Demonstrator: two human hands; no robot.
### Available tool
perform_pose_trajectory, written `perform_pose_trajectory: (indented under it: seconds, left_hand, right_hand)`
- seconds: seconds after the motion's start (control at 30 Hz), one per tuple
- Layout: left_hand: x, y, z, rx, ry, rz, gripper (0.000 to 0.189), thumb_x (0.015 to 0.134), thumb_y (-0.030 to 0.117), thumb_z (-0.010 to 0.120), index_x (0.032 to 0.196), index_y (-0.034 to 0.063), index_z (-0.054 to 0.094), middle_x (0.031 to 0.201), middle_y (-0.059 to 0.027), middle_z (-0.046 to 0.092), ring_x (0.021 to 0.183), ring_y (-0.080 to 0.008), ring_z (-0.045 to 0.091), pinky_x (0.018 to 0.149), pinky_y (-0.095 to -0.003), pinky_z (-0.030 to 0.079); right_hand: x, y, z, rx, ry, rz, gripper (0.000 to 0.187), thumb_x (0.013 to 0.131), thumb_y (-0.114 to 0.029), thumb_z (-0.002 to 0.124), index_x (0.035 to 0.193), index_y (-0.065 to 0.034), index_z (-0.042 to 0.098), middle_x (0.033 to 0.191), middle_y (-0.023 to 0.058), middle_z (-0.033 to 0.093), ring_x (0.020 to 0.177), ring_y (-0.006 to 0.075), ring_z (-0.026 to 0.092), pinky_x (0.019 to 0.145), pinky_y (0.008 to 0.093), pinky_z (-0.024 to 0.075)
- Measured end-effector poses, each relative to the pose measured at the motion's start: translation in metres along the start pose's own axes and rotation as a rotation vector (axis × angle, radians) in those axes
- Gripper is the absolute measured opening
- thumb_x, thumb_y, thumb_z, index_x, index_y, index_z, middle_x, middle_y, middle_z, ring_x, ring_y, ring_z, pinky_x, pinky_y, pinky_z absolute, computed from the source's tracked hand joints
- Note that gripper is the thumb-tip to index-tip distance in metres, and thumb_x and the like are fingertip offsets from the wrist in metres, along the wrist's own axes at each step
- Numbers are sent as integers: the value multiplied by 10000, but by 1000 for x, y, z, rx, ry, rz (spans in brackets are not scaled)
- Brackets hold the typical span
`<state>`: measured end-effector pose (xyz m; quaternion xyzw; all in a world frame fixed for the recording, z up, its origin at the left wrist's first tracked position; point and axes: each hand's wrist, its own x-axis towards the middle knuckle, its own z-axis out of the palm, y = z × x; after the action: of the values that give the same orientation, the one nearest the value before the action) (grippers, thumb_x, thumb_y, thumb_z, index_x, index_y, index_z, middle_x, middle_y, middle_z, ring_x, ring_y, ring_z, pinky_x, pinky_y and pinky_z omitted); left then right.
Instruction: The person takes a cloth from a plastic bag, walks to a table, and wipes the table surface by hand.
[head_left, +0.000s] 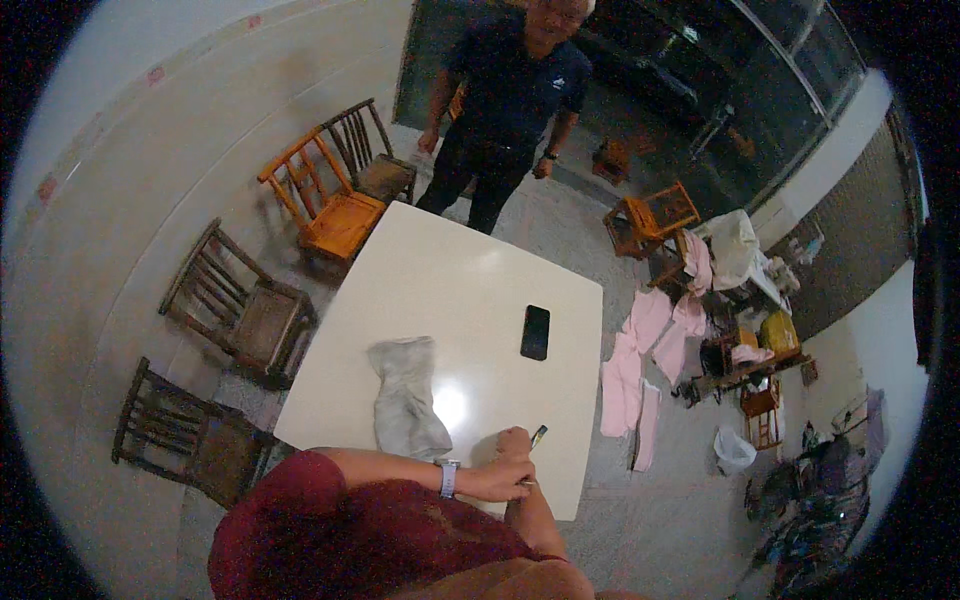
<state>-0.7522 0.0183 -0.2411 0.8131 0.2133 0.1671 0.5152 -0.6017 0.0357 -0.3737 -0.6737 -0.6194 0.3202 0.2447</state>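
My left hand (504, 481), with a grey-banded watch (448, 478) on its wrist, reaches across my right forearm near the table's near edge, its fingers curled. Beyond it, my right hand (514, 442) is bent inward over the white tabletop (465, 262). A slim, pen-like object (538, 436) with dark and yellowish parts sticks out beside my right hand; which hand holds it cannot be told. A crumpled grey cloth (407, 397) lies left of my hands. Farther off, a black smartphone (535, 332) lies towards the table's right side.
A person (510, 97) in dark clothes stands beyond the table's far edge. Several wooden chairs (274, 322) line the left wall. Pink cloth pieces (626, 375) lie on the floor at right, near a low bench (757, 369), stools and a white plastic bag (733, 450).
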Motion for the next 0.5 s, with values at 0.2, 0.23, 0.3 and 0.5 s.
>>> perform_pose_trajectory:
  seconds: [0.2, 0.23, 0.3, 0.5]
  left_hand:
    - [-21, -20, 5, 107, 374, 189, 317, 818, 255, 631, 1001, -1, 597, 1101, -231, 562, 1084, -363, 528, 852, -450, 447]
    - [-25, -24, 2, 149, 362, 125, 331, 816, 270, 634, 1000, -2, 599, 1122, -233, 551, 1103, -364, 515, 861, -453, 445]
    - [-34, -30, -9, 229, 330, 1, 359, 813, 300, 640, 998, -4, 601, 1164, -237, 528, 1141, -368, 490, 880, -459, 440]
    - [-51, -23, -18, 255, 75, 15, 400, 796, 370, 646, 964, 10, 600, 1052, -214, 571, 1160, -403, 444, 903, -502, 406]
  right_hand:
    - [-7, -15, 9, -25, -82, 77, 242, 747, -296, 652, 751, -55, 628, 808, 164, 653, 740, 353, 642, 630, 409, 502]
    - [-11, -17, 11, -27, -87, 90, 243, 748, -295, 651, 753, -54, 628, 809, 165, 654, 742, 353, 643, 632, 410, 503]
    - [-11, -24, 18, -40, -106, 96, 243, 749, -294, 650, 756, -52, 629, 812, 167, 654, 747, 354, 643, 636, 413, 503]
    - [-7, -46, 41, -88, -160, 72, 246, 753, -291, 646, 765, -46, 631, 820, 174, 656, 760, 358, 645, 647, 419, 505]
